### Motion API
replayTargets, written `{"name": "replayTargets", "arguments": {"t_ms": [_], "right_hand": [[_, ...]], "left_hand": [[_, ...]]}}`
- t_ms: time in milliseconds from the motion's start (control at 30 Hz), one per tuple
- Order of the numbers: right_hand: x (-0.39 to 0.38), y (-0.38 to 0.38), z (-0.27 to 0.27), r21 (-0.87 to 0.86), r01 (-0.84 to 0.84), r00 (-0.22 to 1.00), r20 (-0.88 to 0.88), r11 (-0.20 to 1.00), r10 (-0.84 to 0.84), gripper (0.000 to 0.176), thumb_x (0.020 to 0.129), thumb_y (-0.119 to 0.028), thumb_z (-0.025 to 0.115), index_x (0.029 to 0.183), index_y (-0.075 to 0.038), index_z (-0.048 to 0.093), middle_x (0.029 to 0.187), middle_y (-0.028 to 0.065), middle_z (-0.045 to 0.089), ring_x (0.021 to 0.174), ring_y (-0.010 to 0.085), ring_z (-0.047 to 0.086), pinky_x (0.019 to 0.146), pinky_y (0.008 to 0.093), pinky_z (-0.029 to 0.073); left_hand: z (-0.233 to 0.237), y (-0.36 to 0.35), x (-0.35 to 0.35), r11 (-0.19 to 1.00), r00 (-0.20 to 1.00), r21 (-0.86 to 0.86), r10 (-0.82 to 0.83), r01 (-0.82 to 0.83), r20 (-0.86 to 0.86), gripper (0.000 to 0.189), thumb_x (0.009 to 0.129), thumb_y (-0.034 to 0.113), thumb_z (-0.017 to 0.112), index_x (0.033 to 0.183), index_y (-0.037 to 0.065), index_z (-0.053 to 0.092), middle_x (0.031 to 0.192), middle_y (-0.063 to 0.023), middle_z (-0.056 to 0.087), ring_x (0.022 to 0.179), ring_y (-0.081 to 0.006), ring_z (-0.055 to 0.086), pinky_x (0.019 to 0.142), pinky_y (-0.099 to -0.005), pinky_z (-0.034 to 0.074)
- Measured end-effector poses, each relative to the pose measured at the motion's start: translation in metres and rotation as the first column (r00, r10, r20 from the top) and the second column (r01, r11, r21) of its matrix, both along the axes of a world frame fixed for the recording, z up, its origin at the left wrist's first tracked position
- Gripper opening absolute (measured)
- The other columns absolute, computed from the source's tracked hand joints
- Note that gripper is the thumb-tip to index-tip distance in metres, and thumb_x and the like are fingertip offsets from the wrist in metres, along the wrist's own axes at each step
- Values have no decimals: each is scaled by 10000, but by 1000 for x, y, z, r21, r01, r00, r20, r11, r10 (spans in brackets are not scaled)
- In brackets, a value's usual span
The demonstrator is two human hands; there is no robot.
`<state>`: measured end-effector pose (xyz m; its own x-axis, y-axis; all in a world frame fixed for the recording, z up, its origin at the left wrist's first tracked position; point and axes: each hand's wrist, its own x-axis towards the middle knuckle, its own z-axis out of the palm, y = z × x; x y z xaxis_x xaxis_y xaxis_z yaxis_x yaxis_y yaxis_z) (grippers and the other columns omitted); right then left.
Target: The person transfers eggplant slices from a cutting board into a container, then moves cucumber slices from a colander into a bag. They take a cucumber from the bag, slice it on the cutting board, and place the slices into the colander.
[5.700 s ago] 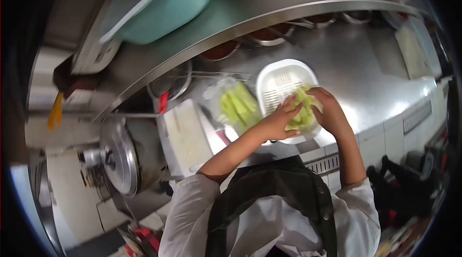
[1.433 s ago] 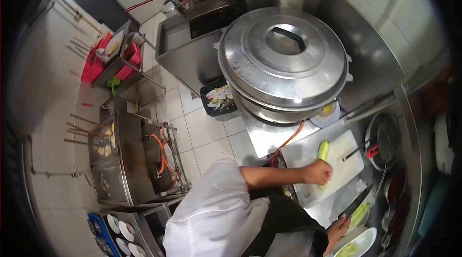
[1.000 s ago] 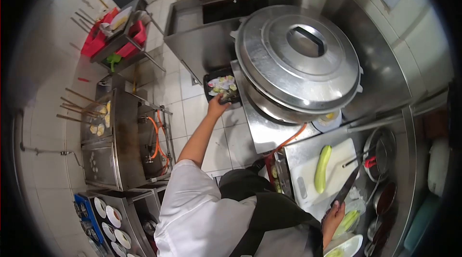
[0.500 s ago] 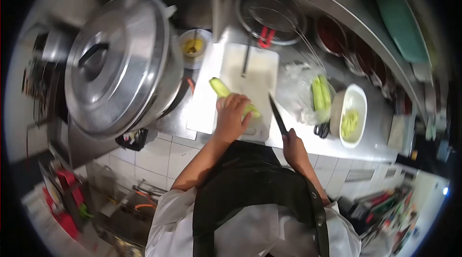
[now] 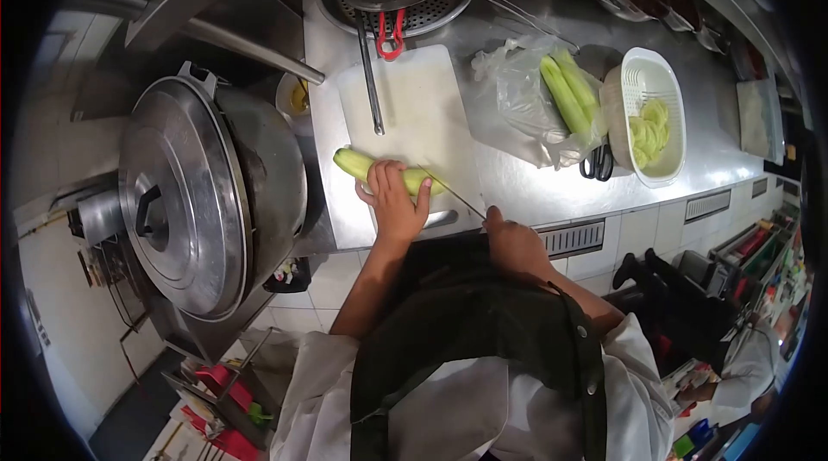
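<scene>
A peeled, pale green cucumber (image 5: 352, 163) lies slantwise across the lower part of the white cutting board (image 5: 414, 103). My left hand (image 5: 395, 204) is closed over its middle, fingers on top and thumb towards the right end. In my right hand (image 5: 516, 244) is a knife, gripped by its handle. The knife blade (image 5: 459, 194) meets the cucumber near its right end, just right of my left thumb. Whether the edge has gone into the flesh cannot be made out.
Right of the board are a plastic bag (image 5: 515, 116) with peeled cucumbers, black-handled scissors (image 5: 597, 164) and a white basket (image 5: 614, 107) holding pale slices. A strainer over a colander (image 5: 328, 0) overhangs the board's top. A big lidded pot (image 5: 185, 202) stands left; another person (image 5: 746, 357) is at lower right.
My right hand has brought the knife leftwards, from beside the board onto the cucumber. My left hand still holds the cucumber. The camera view has turned and shifted.
</scene>
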<state>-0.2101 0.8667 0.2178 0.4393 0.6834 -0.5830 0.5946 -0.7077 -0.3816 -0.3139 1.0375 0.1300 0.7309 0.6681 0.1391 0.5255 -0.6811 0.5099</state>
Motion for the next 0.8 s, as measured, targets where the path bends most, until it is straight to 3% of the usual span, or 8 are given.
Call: {"name": "replayTargets", "arguments": {"t_ms": [267, 467, 567, 767, 800], "right_hand": [[8, 7, 7, -94, -73, 996, -50, 993, 68, 190, 856, -73, 465, 1016, 14, 409, 736, 232, 631, 718, 394, 645, 618, 476, 512], [12, 21, -24, -6, -167, 984, -60, 986, 166, 224, 801, -27, 482, 1001, 63, 441, 733, 236, 630, 695, 389, 650, 593, 448, 528], [10, 23, -58, 51, -130, 991, -12, 990, 131, 208, 847, -71, 485, 1014, 47, 447, 734, 230, 631, 693, 387, 645, 584, 463, 518], [20, 11, -64, 263, 114, 977, -202, 958, -61, 192, 925, -141, 436, 1035, 17, 444, 716, 233, 622, 669, 405, 626, 591, 510, 489], [17, 15, -47, 184, 95, 981, -185, 978, -61, 193, 922, -141, 440, 1030, 19, 441, 707, 235, 620, 667, 405, 627, 594, 508, 490]], "left_hand": [[2, 2, 2, 998, 999, -53, -17, 19, 31, 448, 798, 346, 610, 1076, 40, 439, 1119, -160, 442, 1187, -340, 346, 986, -553, 111], [-5, 0, 2, 1000, 999, -18, -5, 6, 51, 477, 810, 384, 591, 1088, 28, 437, 1128, -162, 443, 1186, -338, 357, 971, -583, 108], [-6, 0, 3, 1000, 999, -28, -5, 6, 38, 475, 813, 381, 591, 1092, 31, 433, 1137, -167, 437, 1196, -343, 348, 980, -574, 101], [-5, 2, -1, 998, 1000, -58, -26, 26, 5, 434, 851, 358, 537, 1114, 34, 417, 1167, -175, 418, 1216, -345, 328, 998, -561, 80], [-5, 2, -1, 998, 1000, -58, -19, 20, 13, 432, 855, 355, 530, 1117, 33, 413, 1172, -176, 415, 1218, -346, 324, 1001, -563, 76]]}}
